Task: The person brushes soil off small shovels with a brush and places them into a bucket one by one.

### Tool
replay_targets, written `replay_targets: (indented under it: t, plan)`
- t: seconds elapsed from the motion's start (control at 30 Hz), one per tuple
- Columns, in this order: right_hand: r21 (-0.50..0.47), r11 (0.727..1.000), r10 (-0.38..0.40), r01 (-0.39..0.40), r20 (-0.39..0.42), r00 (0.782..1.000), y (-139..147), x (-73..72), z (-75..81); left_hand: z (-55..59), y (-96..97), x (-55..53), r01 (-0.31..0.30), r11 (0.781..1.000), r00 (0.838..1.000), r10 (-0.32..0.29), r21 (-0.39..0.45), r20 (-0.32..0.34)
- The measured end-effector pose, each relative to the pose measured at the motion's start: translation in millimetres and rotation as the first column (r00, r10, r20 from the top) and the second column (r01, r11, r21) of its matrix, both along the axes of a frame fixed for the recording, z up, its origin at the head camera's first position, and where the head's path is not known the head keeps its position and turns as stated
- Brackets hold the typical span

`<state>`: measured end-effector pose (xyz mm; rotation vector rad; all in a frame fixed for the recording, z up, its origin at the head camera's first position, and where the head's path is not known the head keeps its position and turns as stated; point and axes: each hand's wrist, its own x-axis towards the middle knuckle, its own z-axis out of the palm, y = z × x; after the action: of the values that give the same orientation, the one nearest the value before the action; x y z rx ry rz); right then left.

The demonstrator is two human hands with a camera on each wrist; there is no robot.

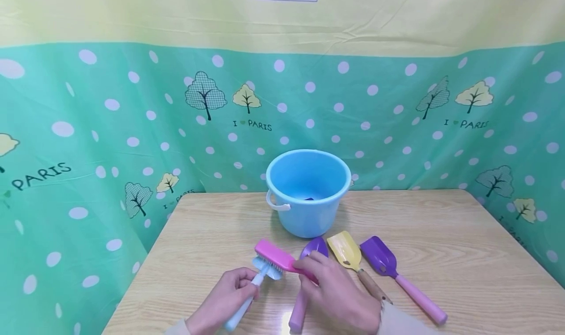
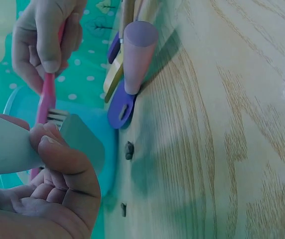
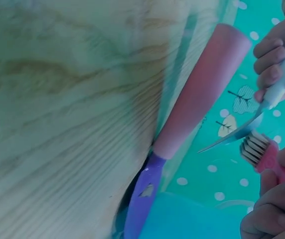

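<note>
My left hand grips the pale blue handle of a small toy shovel, whose light blue blade points away from me. In my right hand is a pink brush, held by its handle. Its bristles face down right at the shovel's blade, and the brush head partly hides that blade in the head view. Beneath the right hand, a purple trowel with a pink handle lies on the table, its middle hidden.
A light blue bucket with a white handle stands at the back, something dark inside. Right of the purple trowel lie a yellow shovel and a purple shovel. Small dark lumps dot the wooden table. A patterned curtain hangs behind.
</note>
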<state>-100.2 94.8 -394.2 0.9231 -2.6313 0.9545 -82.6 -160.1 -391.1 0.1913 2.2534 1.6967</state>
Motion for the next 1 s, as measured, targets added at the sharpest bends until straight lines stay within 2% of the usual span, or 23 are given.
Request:
replay_targets:
  t: [0.13, 0.5, 0.7, 0.87, 1.0]
  plan:
    - [0.026, 0.999, -0.043, 0.043, 0.011, 0.999, 2, -3.2, -1.7, 0.3, -0.9, -0.1, 0.009, 1.000, 1.000, -0.009, -0.001, -0.002]
    - [0.035, 0.997, -0.072, 0.072, 0.006, 0.997, 4, -9.5, -4.5, 2.3, -1.0, 0.8, 0.031, 0.999, 0.999, -0.031, -0.009, -0.015]
    - [0.082, 0.993, -0.091, 0.086, 0.060, 0.994, 7, -15.7, -5.3, 2.6, -1.4, 1.9, 0.030, 0.999, 0.998, -0.031, -0.026, -0.049]
    - [0.137, 0.983, -0.135, 0.121, 0.103, 0.985, 10, -20.2, -3.9, 2.0, -0.9, 1.8, 0.034, 0.999, 0.998, -0.035, -0.022, -0.052]
    - [0.119, 0.983, -0.149, 0.139, 0.079, 0.986, 10, -21.3, -1.6, 1.9, -0.4, 1.8, 0.032, 0.999, 0.998, -0.032, -0.010, -0.046]
